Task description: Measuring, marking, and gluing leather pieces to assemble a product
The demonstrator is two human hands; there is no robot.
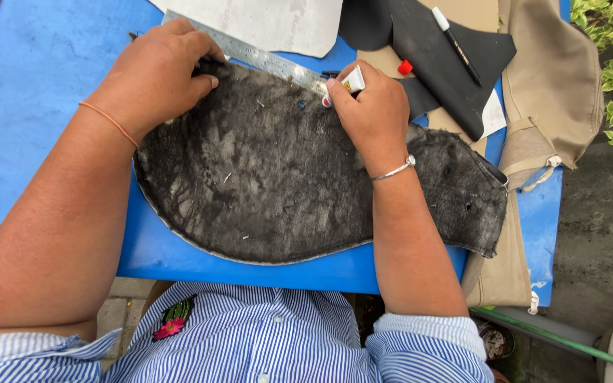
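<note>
Blue tabletop (30, 106). Large curved piece of dark grey leather (264, 184) lies flat on it, long axis left to right, curved edge toward the person. Left hand (154, 74) pressed down on the leather's upper left end, fingers curled over the edge, gripping nothing else. Right hand (370, 110) clenched around a small white glue tube (352, 79), nozzle pointing left and down at the leather's top edge. Steel ruler (264, 58) runs diagonally along that edge. Red cap (405, 67) just beside, on black sheet (448, 50); black pen (455, 44) on top.

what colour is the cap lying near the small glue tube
Red: the small round cap, head view.
</note>
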